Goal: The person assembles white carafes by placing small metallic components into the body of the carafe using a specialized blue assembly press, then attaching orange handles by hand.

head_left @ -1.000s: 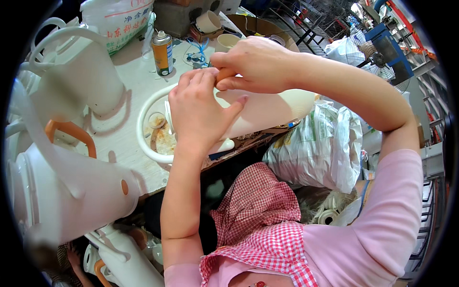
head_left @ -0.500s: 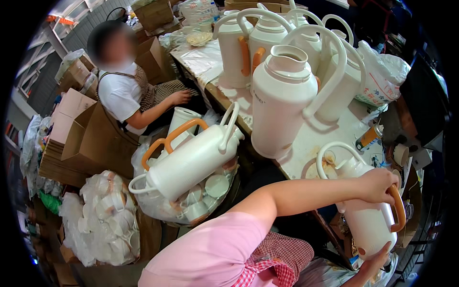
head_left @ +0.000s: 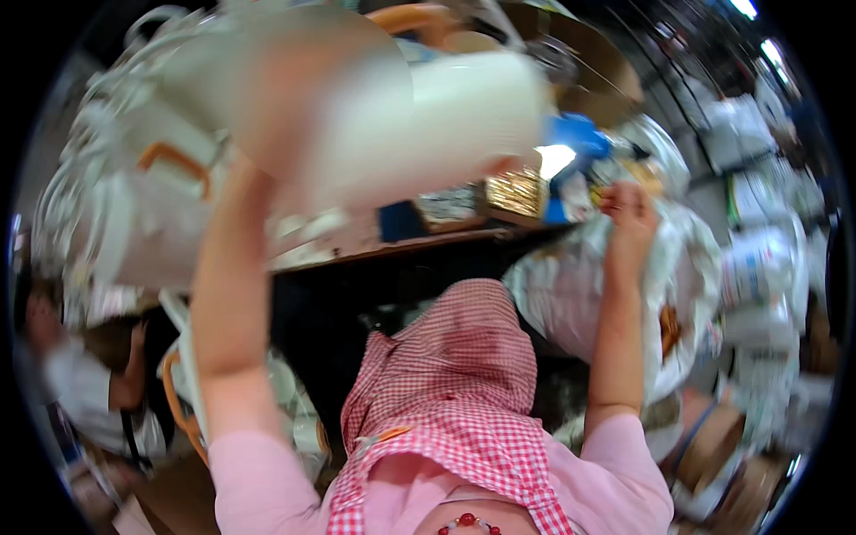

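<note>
Our right hand has left the flask's base and swung out over the bag, just right of the gold box! Its fingers bend loosely; whether they pinch anything, we can't tell. Across on the bench, the flask lies on its side, long axis running rightward from our left fingers toward our right. Our left hand is nearer, right at the flask, but blur hides its grip.
</note>
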The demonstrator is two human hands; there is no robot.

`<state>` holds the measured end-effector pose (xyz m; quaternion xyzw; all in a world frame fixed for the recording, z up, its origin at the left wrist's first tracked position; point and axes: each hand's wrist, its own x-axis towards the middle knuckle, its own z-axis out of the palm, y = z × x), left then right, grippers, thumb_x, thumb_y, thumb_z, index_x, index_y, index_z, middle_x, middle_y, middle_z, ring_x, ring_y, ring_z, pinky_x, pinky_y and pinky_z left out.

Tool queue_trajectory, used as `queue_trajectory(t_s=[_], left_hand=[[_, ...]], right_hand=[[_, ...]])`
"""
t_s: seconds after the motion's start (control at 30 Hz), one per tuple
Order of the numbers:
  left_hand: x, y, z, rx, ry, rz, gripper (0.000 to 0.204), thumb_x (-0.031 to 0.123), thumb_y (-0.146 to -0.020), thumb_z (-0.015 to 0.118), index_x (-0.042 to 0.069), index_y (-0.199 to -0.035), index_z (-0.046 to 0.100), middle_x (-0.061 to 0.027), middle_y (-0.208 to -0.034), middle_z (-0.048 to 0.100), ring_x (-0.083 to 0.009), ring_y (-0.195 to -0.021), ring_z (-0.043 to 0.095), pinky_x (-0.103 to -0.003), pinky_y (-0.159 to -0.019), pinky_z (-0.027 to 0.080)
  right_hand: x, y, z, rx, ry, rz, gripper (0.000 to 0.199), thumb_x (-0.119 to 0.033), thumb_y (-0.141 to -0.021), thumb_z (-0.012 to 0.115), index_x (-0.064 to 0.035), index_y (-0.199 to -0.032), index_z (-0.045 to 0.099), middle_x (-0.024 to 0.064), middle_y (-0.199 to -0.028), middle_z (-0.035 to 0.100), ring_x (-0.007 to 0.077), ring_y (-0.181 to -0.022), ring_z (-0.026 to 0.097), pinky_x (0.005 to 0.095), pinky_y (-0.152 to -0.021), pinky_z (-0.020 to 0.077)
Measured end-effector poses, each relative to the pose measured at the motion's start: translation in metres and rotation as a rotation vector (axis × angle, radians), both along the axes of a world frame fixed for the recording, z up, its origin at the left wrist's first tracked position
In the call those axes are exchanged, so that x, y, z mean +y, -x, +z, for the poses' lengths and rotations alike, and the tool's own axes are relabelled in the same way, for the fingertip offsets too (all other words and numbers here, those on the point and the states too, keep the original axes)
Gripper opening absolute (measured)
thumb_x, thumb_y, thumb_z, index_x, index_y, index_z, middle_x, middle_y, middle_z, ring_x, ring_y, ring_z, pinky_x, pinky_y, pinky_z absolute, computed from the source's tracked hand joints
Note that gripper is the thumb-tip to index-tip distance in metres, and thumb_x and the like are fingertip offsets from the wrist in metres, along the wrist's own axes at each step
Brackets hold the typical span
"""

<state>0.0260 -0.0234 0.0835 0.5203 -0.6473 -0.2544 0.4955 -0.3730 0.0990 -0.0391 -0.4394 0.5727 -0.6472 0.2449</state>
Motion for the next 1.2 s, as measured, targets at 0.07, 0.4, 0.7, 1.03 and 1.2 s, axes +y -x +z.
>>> queue_trajectory(t_s=[0.07, 0.4, 0.7, 1.03, 1.2], left_hand=[[0.020, -0.014, 0.007, 0.082, -0.209, 0.177, 0.028, 0.030, -0.090, 0.077, 0.006, -0.103, 0.073, 0.0075, -0.063, 0.048, -0.0029, -0.045, 0.038, -0.023, -0.041, 0.027], [0.140, -0.127, -0.045, 0.315, -0.122, 0.328, 0.018, 0.019, -0.095, 0.071, 0.007, -0.088, 0.060, 0.0083, -0.056, 0.036, -0.0023, -0.044, 0.029, -0.022, -0.041, 0.023], [0.217, -0.119, -0.051, 0.294, -0.186, 0.385, 0.028, 0.013, -0.081, 0.082, -0.002, -0.099, 0.067, 0.0010, -0.074, 0.062, -0.0046, -0.058, 0.051, -0.019, -0.052, 0.040], [0.219, -0.113, -0.056, 0.278, -0.176, 0.407, 0.027, 0.004, -0.077, 0.083, -0.002, -0.098, 0.068, -0.0019, -0.082, 0.066, -0.0074, -0.068, 0.058, -0.022, -0.063, 0.049], [0.214, -0.111, -0.061, 0.258, -0.148, 0.367, 0.029, 0.007, -0.078, 0.084, -0.002, -0.101, 0.068, -0.0014, -0.082, 0.065, -0.0065, -0.065, 0.057, -0.021, -0.059, 0.048]], right_hand=[[0.020, 0.005, -0.014, 0.009, -0.108, 0.105, 0.013, -0.013, -0.098, 0.064, -0.0014, -0.095, 0.069, 0.0039, -0.081, 0.069, 0.0093, -0.069, 0.060, 0.0239, -0.064, 0.0486], [-0.055, -0.053, -0.047, 1.152, -0.172, 0.071, 0.013, -0.012, -0.085, 0.061, -0.0075, -0.085, 0.073, 0.0102, -0.085, 0.073, 0.0324, -0.078, 0.072, 0.0410, -0.069, 0.0567], [-0.071, -0.059, -0.059, 1.313, -0.597, 0.177, 0.012, -0.016, -0.084, 0.064, -0.0087, -0.086, 0.073, 0.0178, -0.086, 0.071, 0.0370, -0.083, 0.070, 0.0480, -0.073, 0.0547], [-0.061, -0.055, -0.038, 1.079, -0.324, 0.198, 0.020, -0.018, -0.085, 0.071, -0.0071, -0.100, 0.064, 0.0134, -0.082, 0.071, 0.0358, -0.077, 0.069, 0.0473, -0.070, 0.0526], [-0.046, -0.065, -0.019, 0.598, -0.313, 0.238, 0.018, -0.006, -0.080, 0.078, -0.0007, -0.090, 0.065, 0.0064, -0.080, 0.071, 0.0138, -0.071, 0.067, 0.0287, -0.068, 0.0524]])
